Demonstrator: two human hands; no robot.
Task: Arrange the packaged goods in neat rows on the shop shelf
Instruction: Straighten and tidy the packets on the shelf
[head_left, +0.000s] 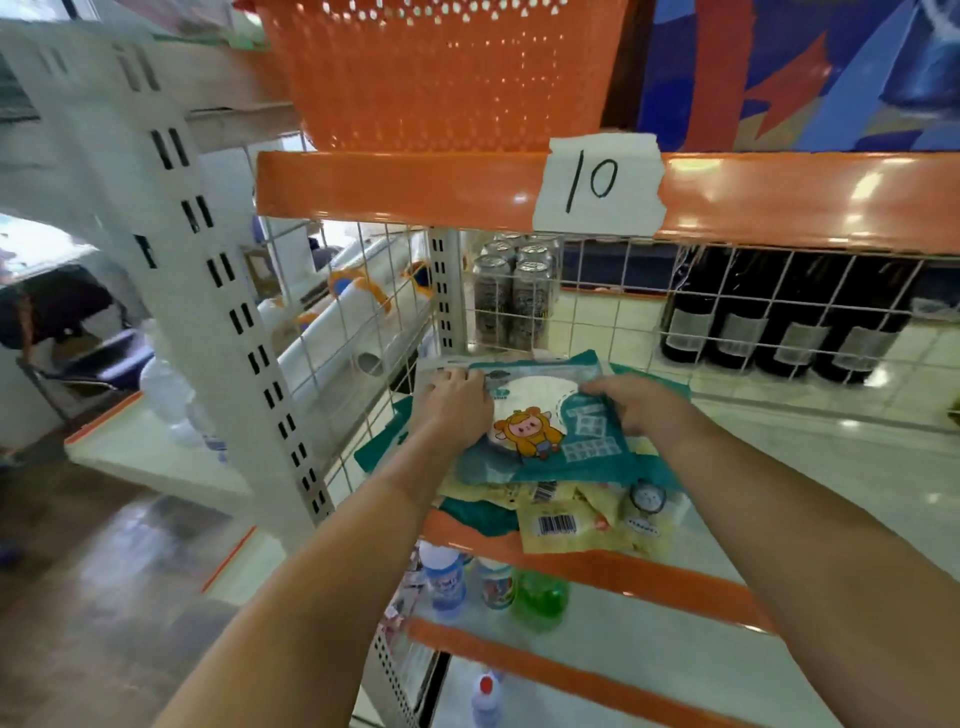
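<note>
Both grips, left hand (457, 402) and right hand (641, 402), clamped on teal packet (550, 415) atop the shelf (675, 577) pile.

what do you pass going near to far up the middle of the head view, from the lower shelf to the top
green bottle → yellow packet with barcode → teal packet with cartoon, gripped by the left hand and right hand → cans behind the wire grid → paper tag marked 10 → orange basket

I see both hands, left hand (457, 402) and right hand (641, 405), gripping a teal packet (545, 421) atop the pile near the shelf (831, 467) front edge.
</note>
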